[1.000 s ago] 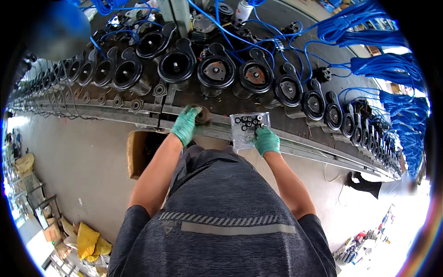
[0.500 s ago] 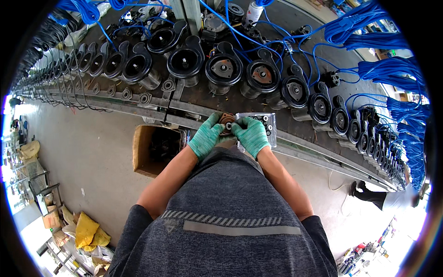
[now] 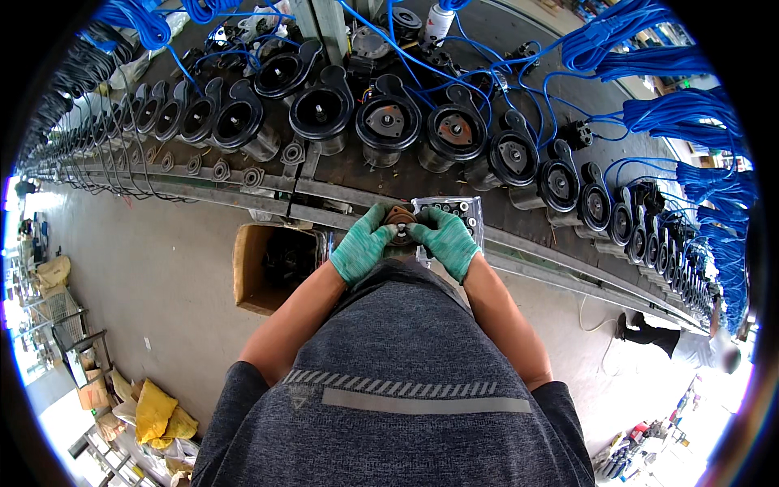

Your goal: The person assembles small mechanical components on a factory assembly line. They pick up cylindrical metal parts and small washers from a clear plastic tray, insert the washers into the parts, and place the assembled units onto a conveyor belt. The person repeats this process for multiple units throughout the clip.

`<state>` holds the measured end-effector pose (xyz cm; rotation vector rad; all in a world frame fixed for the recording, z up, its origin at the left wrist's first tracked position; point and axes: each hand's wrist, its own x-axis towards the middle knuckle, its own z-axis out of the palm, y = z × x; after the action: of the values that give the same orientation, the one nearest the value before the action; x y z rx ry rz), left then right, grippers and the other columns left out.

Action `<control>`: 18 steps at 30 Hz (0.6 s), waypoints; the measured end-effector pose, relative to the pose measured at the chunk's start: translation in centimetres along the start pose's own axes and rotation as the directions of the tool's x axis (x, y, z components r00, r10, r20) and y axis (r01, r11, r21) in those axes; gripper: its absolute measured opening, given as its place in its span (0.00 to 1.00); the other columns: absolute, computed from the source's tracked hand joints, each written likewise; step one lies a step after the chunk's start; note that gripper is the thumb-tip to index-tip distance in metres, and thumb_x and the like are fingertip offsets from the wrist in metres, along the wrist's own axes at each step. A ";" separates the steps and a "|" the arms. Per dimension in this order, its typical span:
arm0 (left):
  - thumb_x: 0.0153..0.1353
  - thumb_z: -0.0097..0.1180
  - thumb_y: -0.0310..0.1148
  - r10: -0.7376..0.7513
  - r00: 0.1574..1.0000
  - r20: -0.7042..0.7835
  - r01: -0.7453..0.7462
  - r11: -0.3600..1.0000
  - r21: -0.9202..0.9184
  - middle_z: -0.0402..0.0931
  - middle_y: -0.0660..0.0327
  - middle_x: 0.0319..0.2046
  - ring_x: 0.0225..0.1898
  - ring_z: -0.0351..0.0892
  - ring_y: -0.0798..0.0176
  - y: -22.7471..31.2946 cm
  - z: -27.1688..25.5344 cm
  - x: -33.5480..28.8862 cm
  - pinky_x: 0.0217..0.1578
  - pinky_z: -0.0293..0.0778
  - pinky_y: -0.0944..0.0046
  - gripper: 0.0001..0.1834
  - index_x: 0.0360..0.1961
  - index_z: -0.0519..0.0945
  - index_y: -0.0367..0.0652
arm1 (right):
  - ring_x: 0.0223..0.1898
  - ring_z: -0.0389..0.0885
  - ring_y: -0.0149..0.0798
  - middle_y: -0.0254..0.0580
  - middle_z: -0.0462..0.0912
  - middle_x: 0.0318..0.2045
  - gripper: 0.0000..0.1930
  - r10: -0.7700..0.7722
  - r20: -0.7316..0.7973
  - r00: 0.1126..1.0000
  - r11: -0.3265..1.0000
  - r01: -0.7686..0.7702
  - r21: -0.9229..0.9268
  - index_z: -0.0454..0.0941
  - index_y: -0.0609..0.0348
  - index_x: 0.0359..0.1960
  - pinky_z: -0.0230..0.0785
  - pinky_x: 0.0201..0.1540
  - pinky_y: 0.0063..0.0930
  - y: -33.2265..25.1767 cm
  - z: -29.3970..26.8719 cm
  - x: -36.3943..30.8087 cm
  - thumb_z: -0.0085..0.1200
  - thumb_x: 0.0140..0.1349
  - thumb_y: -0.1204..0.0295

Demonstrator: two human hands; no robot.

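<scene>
Both hands wear green knit gloves and meet at the bench's front edge. Between them is a brown metal flange plate with rounded corners. My left hand closes on its left side. My right hand grips the right side, fingers bent. Both thumbs press near a small silver ring-shaped part at the plate's centre; the fingers partly cover it, so I cannot tell how deep it sits. A clear plastic box holding several small ring-shaped parts lies just right of my right hand, which hides part of it.
Black round motor housings line the bench, some with flange plates inside. Loose flange plates lie along the front edge at left. A cardboard box of dark parts stands below. Blue cable bundles hang right; a person is far right.
The flange plate has tilted a little between my hands, and its small ring sits slightly lower in view. Both hands keep their grip. The whole view has shifted slightly.
</scene>
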<state>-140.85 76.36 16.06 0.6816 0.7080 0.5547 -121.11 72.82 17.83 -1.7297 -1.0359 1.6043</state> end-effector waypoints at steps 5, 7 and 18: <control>0.71 0.46 0.21 0.050 0.999 -0.012 -0.044 0.956 0.292 0.73 0.53 0.58 0.57 0.78 0.54 -2.0 -1.0 0.9 0.59 0.81 0.47 0.22 0.65 0.66 0.39 | 0.39 0.82 0.33 0.44 0.87 0.38 0.16 -0.045 0.000 0.999 0.998 0.045 -0.041 0.81 0.68 0.48 0.76 0.45 0.29 1.5 0.2 0.2 0.63 0.63 0.69; 0.71 0.45 0.20 0.080 0.997 -0.024 -0.065 0.920 0.387 0.73 0.53 0.57 0.57 0.78 0.55 -2.3 -1.2 1.1 0.59 0.81 0.50 0.22 0.65 0.66 0.40 | 0.36 0.80 0.32 0.40 0.85 0.35 0.13 -0.152 -0.082 0.985 0.976 0.137 -0.168 0.81 0.67 0.46 0.75 0.42 0.30 0.7 1.5 -0.7 0.61 0.64 0.70; 0.66 0.53 0.20 0.059 0.998 0.024 -0.062 0.985 0.160 0.73 0.58 0.59 0.59 0.76 0.60 -0.5 0.3 0.2 0.61 0.78 0.56 0.27 0.67 0.68 0.45 | 0.47 0.83 0.36 0.46 0.86 0.45 0.23 -0.189 0.028 0.982 0.981 0.190 -0.037 0.76 0.64 0.60 0.75 0.54 0.32 1.3 0.7 -1.3 0.62 0.63 0.71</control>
<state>-140.43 76.05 15.80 0.8603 0.7214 0.5496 -121.55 71.01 17.40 -1.5879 -1.2134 1.4971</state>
